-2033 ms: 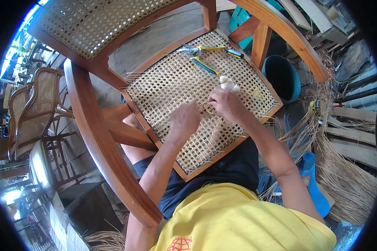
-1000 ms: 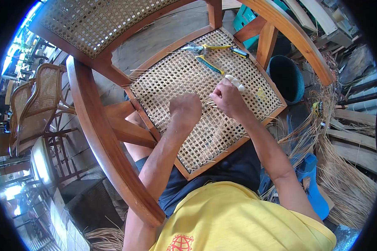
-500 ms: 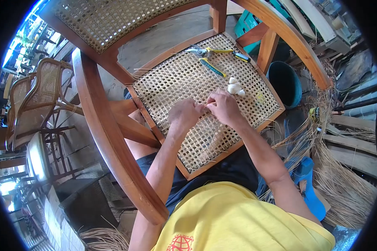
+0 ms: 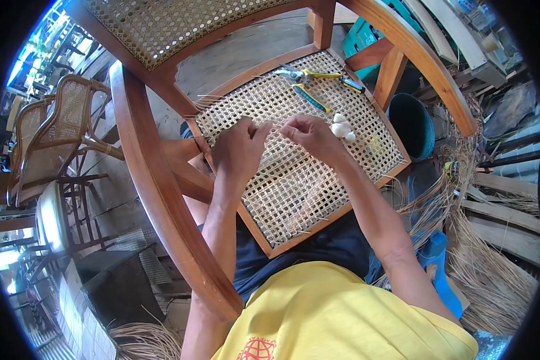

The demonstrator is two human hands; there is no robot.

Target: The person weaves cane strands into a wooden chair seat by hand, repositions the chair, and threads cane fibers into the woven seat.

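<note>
Our left hand (image 4: 240, 147) and our right hand (image 4: 315, 139) are hovering low over the cane seat (image 4: 291, 207), and they are standing apart where half a second ago their fingertips were almost meeting; the left is now lying farther toward the seat's left rail. That widening gap, we are judging, means a strand is being drawn along or let go rather than worked between both thumbs. The right thumb and fingers are coming close together, the left fingers are curling out of sight, and we cannot tell whether either hand is grasping a strand or has released it. The seat is resting over our lap within its wooden armchair frame (image 4: 156, 201), loose cane ends sticking out past its far left corner. On the weave, pruning shears (image 4: 311, 99) are lying with their handles spread, a blue-and-black handled tool (image 4: 352, 85) is sitting at the far right, and white rounded lumps (image 4: 341, 128) are resting just beside our right hand. Around us, a dark bucket (image 4: 423, 135) and a green crate (image 4: 359, 45) are standing beyond the right armrest, loose fibres (image 4: 492, 285) are heaping on the floor to the right, and rattan chairs (image 4: 57, 135) are standing to the left.
</note>
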